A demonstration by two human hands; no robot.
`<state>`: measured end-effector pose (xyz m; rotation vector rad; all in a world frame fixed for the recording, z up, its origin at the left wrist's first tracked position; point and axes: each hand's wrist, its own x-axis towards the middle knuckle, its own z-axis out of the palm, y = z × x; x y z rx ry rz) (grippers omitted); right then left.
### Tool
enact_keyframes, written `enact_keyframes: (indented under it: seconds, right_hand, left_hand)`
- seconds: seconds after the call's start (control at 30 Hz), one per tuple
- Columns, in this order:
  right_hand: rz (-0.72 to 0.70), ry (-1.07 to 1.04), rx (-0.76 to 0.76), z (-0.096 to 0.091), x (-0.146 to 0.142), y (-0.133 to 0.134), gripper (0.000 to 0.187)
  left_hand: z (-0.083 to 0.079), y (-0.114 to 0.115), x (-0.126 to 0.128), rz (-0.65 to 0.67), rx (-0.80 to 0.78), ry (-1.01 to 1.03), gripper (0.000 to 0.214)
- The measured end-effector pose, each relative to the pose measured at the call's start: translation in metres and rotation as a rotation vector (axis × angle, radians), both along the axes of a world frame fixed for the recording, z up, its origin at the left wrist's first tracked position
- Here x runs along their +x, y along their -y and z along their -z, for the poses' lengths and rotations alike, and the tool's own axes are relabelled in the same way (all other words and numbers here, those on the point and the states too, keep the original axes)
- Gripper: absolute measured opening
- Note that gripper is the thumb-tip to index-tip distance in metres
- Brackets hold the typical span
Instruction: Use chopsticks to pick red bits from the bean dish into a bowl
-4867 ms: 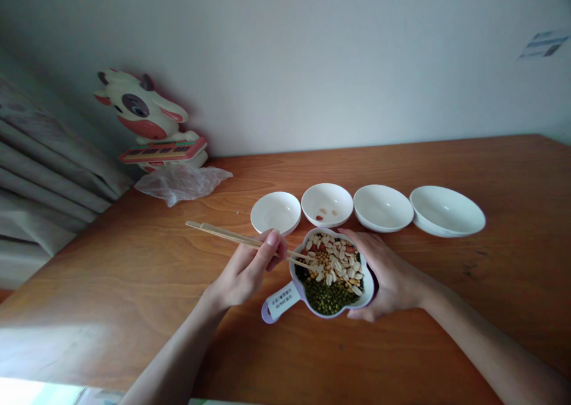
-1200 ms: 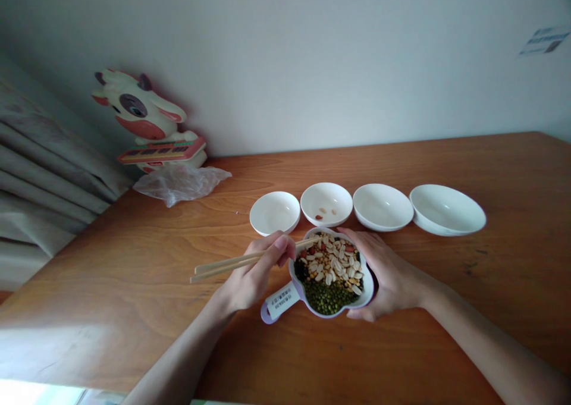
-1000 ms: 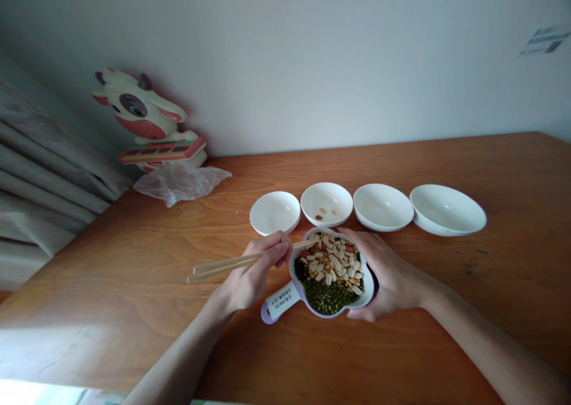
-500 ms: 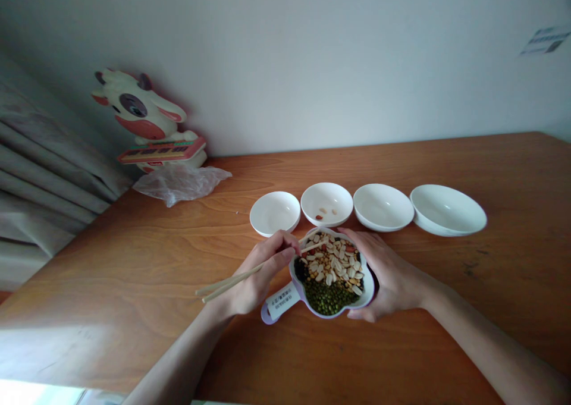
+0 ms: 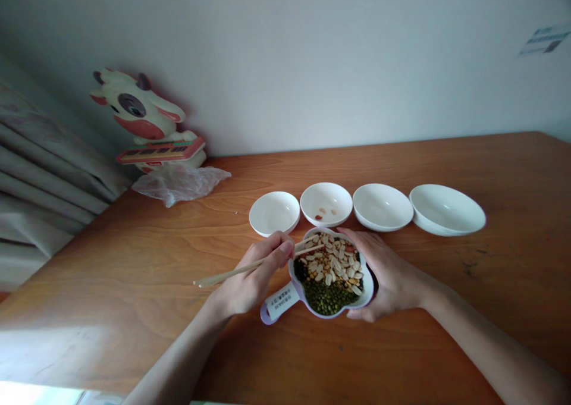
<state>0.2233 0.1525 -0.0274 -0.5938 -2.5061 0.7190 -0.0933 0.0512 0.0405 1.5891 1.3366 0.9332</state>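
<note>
My left hand (image 5: 250,277) grips a pair of wooden chopsticks (image 5: 232,270), whose tips rest over the far left part of a flower-shaped white bowl (image 5: 363,298). That bowl holds a mix of peanuts, red beans and green beans (image 5: 332,274). Its handle with a paper label (image 5: 279,303) points toward me on the left. My right hand (image 5: 386,271) cups the bowl's right side. Behind it stand several white dishes in a row: an empty one (image 5: 274,212), one with a few nuts and a red bean (image 5: 326,203), another empty one (image 5: 382,206), and a larger shallow one (image 5: 446,209).
A cow-shaped toy (image 5: 143,116) stands against the wall at the back left, with a crumpled clear plastic bag (image 5: 178,182) in front of it. Grey curtain folds (image 5: 40,179) hang past the wooden table's (image 5: 134,262) left edge.
The chopsticks swung from pointing down into the bowl from the left to lying nearly level, tips at the bowl's far left edge. My right hand and the bowl stayed put.
</note>
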Motion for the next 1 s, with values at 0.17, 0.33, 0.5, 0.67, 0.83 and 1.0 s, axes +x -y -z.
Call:
enact_keyframes:
  seconds: [0.17,0.33,0.5,0.67,0.83,1.0]
  right_hand:
    - [-0.004,0.007,0.014,-0.003,-0.002,0.0,0.151]
    - [0.007,0.021,0.003,-0.002,-0.001,0.0,0.15]
    - [0.001,0.0,0.011,0.001,0.0,0.0,0.151]
    - [0.002,0.001,0.018,0.0,-0.001,0.0,0.153]
    - [-0.005,0.005,0.023,0.0,0.0,0.0,0.154]
    - [-0.007,0.0,0.016,0.0,0.0,0.0,0.153]
  left_hand:
    - [-0.003,0.002,0.001,0.006,-0.028,-0.035,0.048]
    - [-0.003,0.003,0.004,-0.005,0.018,-0.08,0.052]
    - [0.004,0.002,0.005,0.012,0.078,-0.103,0.055]
    - [0.004,0.002,0.003,0.029,0.141,-0.191,0.055]
    - [-0.005,0.005,0.003,0.053,0.233,-0.306,0.058]
    - [-0.01,0.008,-0.008,0.086,0.293,-0.312,0.062]
